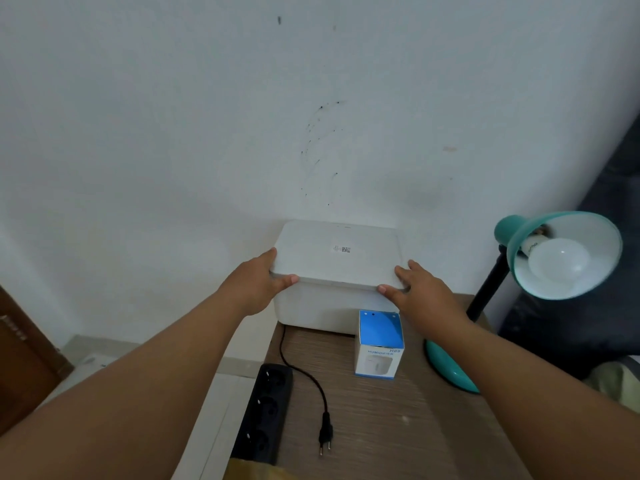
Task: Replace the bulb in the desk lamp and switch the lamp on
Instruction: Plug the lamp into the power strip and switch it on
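1. A white box (337,289) is sitting at the centre of the frame, at the far end of a wooden table (398,420), against a white wall (207,116).
2. The left hand (258,284) is gripping the lid (337,252) at its left edge, thumb on the front rim and fingers along the side.
3. The right hand (420,292) is gripping the lid at its right front corner, thumb on the front rim and fingers lying over the top edge.
4. The lamp (540,271) is standing at the right of the frame, its teal shade (568,254) tilting toward the camera and its teal base (450,368) resting on the table just under the right forearm.
5. A white bulb (557,259) is sitting in the shade and is giving no light.
6. A blue and white carton (380,344) marked "HUMIDIFIER" is standing just in front of the box, lower right of centre.
7. A black cord (301,372) is running from below the box toward the lower centre, its plug (325,434) lying loose on the table.
8. A black power strip (265,414) is lying along the table's left edge, just beside the plug, with nothing plugged in where it shows.
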